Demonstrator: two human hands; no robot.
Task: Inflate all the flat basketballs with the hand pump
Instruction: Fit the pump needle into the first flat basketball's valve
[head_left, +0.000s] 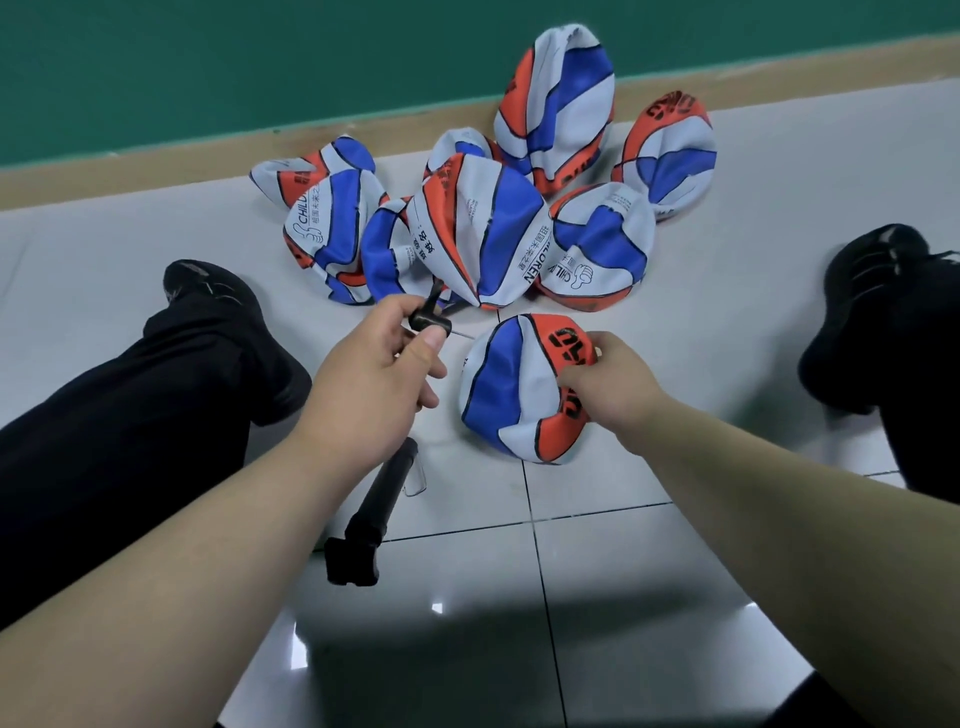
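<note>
A flat basketball (511, 389) in orange, blue and white lies on the floor in front of me. My right hand (605, 376) grips its orange panel from the right. My left hand (376, 364) pinches the black needle fitting (428, 319) of the pump hose, and the thin needle points right toward the ball without touching it. The black hand pump (371, 514) lies on the tiles below my left hand. Behind, several more flat basketballs (478, 228) are heaped together.
My legs in black trousers and black shoes lie at the left (228, 332) and right (872, 317). A tan skirting board (156, 166) and a green wall close the far side. A small clear plastic piece (415, 480) lies beside the pump.
</note>
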